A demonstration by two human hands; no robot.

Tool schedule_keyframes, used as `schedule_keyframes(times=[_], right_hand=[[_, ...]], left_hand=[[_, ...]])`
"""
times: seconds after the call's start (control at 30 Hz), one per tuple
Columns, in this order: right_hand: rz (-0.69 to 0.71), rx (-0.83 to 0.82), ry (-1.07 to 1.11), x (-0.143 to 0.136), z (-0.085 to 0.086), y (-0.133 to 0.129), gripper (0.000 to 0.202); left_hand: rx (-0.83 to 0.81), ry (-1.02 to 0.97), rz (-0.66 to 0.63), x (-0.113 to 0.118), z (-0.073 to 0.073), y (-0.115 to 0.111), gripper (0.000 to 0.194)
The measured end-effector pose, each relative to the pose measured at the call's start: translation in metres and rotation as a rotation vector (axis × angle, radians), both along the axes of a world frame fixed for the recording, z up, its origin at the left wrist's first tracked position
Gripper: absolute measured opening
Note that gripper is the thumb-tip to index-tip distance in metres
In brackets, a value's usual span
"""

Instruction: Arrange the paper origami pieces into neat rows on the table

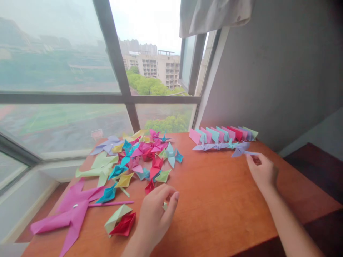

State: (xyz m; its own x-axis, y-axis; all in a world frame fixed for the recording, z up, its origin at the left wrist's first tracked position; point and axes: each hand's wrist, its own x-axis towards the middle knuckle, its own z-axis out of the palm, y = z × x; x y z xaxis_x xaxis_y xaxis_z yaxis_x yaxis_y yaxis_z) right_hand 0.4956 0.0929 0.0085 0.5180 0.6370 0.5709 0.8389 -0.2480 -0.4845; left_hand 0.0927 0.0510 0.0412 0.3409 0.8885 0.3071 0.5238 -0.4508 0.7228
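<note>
My right hand (pixel 262 171) pinches the tip of a lavender paper crane (pixel 240 149) at the right end of a short row of folded cranes (pixel 214 146). Behind that row stands a line of folded paper pieces (pixel 221 134) in pink, light blue, red, purple and green. My left hand (pixel 158 210) hovers over the front of the table with its fingers curled; a pale green bit shows behind them, and whether they hold it is unclear. Left of it lie a red paper boat (pixel 124 225) and a pale green folded piece (pixel 117 217).
Many colourful origami pieces (pixel 144 150) cover the back left of the wooden table (pixel 214 200). A magenta pinwheel (pixel 76 207) and a pale green pinwheel (pixel 102 167) lie at the left. Windows (pixel 59 98) and a grey wall (pixel 268 71) rise behind.
</note>
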Motion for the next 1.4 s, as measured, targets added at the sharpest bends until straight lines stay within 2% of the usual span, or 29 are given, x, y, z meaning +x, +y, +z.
schedule_keyframes(times=[0.07,0.13,0.27,0.47,0.7,0.87,1.4], right_hand=[[-0.127,-0.123,-0.014,0.042,-0.001,0.009,0.024],[-0.201,-0.277,-0.018,0.072,-0.003,0.017,0.024],[-0.238,-0.497,0.004,0.097,-0.010,0.035,0.025],[-0.280,-0.555,0.002,0.100,-0.014,0.056,0.034],[-0.304,-0.643,-0.083,0.107,-0.016,0.056,0.040],[-0.299,-0.651,-0.068,0.099,-0.016,0.064,0.043],[-0.285,-0.663,-0.013,0.091,-0.008,0.085,0.039]], left_hand=[[0.022,0.019,-0.002,0.001,0.001,0.000,0.026],[0.043,0.036,-0.002,0.001,0.001,0.001,0.025],[0.070,0.067,-0.005,0.002,0.001,0.002,0.025],[0.078,0.093,-0.001,0.002,-0.001,0.003,0.025],[0.095,0.108,0.001,0.002,-0.003,0.005,0.023],[0.118,0.123,0.001,0.002,-0.003,0.005,0.022],[0.133,0.134,0.013,0.002,-0.003,0.004,0.023]])
